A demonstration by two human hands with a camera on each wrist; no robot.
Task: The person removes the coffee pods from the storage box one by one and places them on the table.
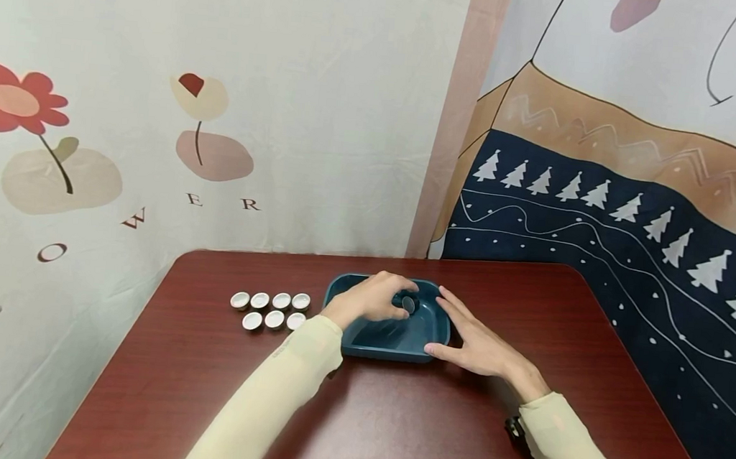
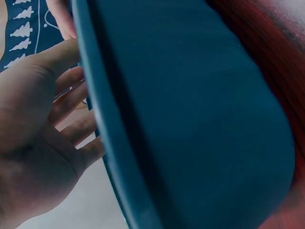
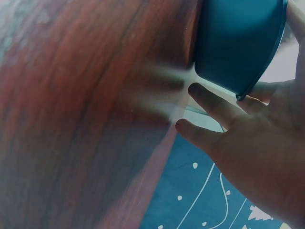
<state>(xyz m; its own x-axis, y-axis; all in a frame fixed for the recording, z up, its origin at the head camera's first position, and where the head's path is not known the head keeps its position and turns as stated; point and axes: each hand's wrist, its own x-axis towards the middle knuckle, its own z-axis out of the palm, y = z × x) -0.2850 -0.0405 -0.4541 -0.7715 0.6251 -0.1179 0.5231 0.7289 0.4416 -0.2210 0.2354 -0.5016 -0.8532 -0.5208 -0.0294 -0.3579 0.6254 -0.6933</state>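
Observation:
A dark teal rectangular basin (image 1: 391,352) stands on the table. My left hand (image 1: 372,296) reaches over its left side, thumb and fingers curled around a small round piece (image 1: 408,304) with a greyish face and dark edge. In the left wrist view the basin's side (image 2: 190,114) hides the left fingertips and that piece. My right hand (image 1: 478,345) rests at the basin's right end, fingers spread along the rim and thumb near the front corner. The right wrist view shows the right hand's extended fingers (image 3: 214,107) beside the basin's outer wall (image 3: 238,38).
Left of the basin, several small round white-topped pieces (image 1: 274,319) sit in two rows on the reddish-brown table (image 1: 212,390). Behind the table hang a pale flower-printed cloth (image 1: 325,111) and a navy cloth with white trees (image 1: 602,226).

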